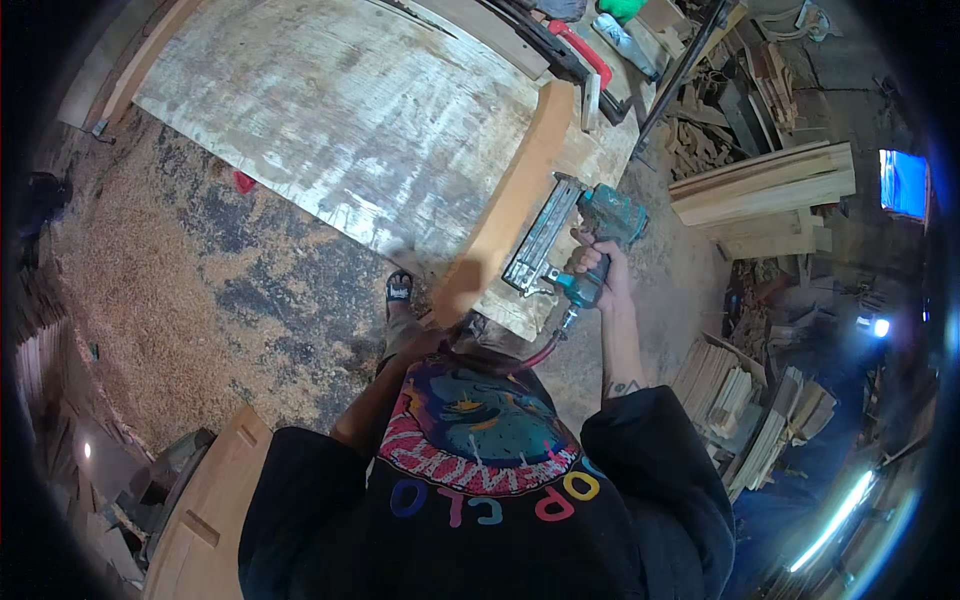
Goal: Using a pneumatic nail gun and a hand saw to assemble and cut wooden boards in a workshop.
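My right hand is closed round the handle of a teal air nail gun. Its silver magazine lies alongside the right edge of a long, slightly curved wooden piece. A red air hose runs from the gun's handle toward my body. The wooden piece stretches over the worn plywood table, its near end close to me. At that near end my left hand grips the wood, though its fingers are mostly hidden in shadow.
A red-handled tool and a clear bottle lie at the table's far right. Planks and stacked offcuts fill the right side. Sawdust covers the floor at left, near a slotted wooden panel.
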`<state>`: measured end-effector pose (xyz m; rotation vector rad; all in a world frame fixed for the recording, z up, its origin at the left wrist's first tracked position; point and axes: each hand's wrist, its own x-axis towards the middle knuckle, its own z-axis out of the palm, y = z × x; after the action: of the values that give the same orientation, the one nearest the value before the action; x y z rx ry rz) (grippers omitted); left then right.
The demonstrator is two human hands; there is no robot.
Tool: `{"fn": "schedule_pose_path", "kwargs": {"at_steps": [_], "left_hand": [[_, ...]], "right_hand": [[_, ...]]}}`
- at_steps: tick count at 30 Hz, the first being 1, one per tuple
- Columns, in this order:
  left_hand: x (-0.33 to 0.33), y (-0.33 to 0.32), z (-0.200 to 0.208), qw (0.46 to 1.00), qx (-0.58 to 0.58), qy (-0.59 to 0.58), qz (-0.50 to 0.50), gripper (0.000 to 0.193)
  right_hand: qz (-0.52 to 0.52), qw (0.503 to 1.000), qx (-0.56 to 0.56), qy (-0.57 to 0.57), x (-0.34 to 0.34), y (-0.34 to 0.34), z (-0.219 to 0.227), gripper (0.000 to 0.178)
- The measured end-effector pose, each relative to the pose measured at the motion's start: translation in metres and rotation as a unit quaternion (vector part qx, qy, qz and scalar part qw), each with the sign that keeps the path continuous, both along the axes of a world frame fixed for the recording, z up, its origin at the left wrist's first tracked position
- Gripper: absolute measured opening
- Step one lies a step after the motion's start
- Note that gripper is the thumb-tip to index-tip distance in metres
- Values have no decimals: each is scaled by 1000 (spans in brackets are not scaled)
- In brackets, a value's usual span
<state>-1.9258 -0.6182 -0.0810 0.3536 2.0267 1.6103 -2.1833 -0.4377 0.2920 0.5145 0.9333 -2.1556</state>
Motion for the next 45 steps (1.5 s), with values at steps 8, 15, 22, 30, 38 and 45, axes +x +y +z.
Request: {"fn": "schedule_pose_path", "kwargs": {"at_steps": [8, 15, 22, 30, 38, 45], "left_hand": [[-24, -30, 50, 999, 22, 15, -35, 26], [-29, -50, 68, 998, 10, -37, -50, 34], [-1, -98, 140, 994, -25, -67, 86, 40], [-22, -191, 309, 980, -168, -63, 81, 31], [-106, -80, 385, 865, -367, 274, 204, 85], [-113, -90, 354, 876, -384, 230, 180, 87]], "right_hand": [[-31, 999, -9, 5, 6, -5, -4, 26], [-109, 986, 118, 52, 17, -6, -16, 19], [-139, 848, 467, 211, 27, -14, -33, 26], [-59, 795, 515, 314, 43, 1, -35, 47], [-235, 883, 324, 246, 147, 44, -89, 65], [-384, 897, 211, -63, 404, 129, -272, 56]]}}
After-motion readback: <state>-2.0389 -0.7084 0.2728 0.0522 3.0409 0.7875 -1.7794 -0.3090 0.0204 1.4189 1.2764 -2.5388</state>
